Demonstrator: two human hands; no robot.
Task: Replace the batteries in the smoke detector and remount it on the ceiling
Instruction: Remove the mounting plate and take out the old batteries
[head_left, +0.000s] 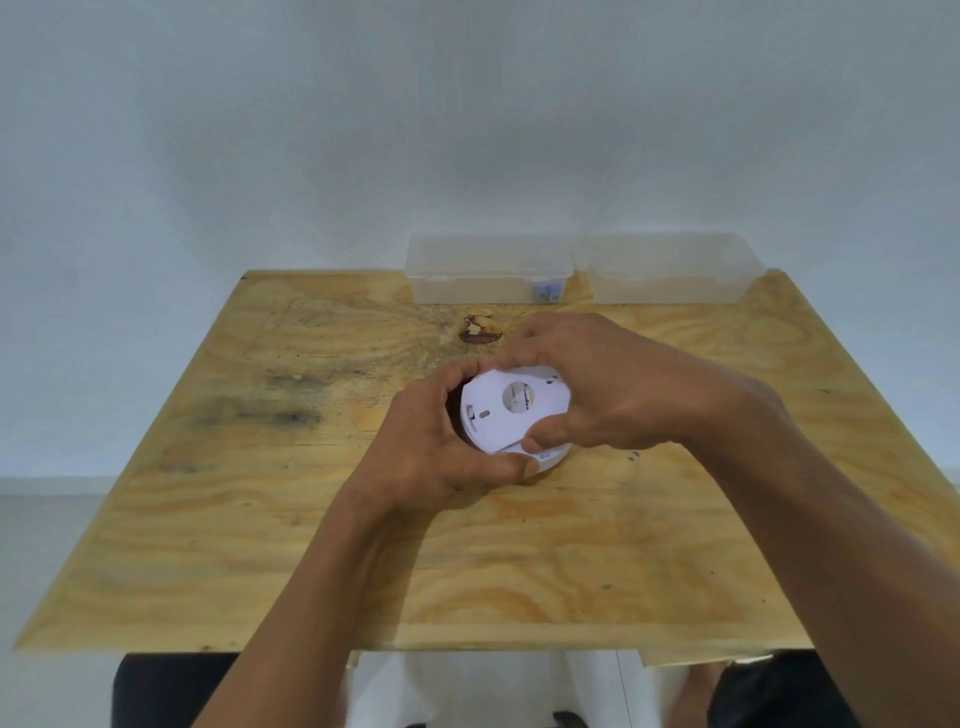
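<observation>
**White plastic, two hands: twisting the detector's back plate**

White plastic fills both grips. The left hand (431, 441) curls round the near-left side of the smoke detector (511, 415), thumb pressed along its lower rim, and the right hand (597, 389) wraps over the far-right side with its thumb on the flat back plate (498, 421). Both hands are clamped on the detector, which sits underside-up just above or on the plywood table (311, 519), roughly at its middle, slightly toward the far edge.

The plate looks a little skewed against the body, so the step is probably a twist, though whether it is coming off or going on cannot be told from here. To do it well, the left hand should hold the body firmly while the right turns the plate flat, without prying at one edge, so the tabs do not snap.

Beyond the hands, along the far edge, stand two clear plastic boxes; the left box (488, 270) holds a pair of batteries (548, 293) in its right corner, and the right box (670, 270) stands at the far right corner.
</observation>
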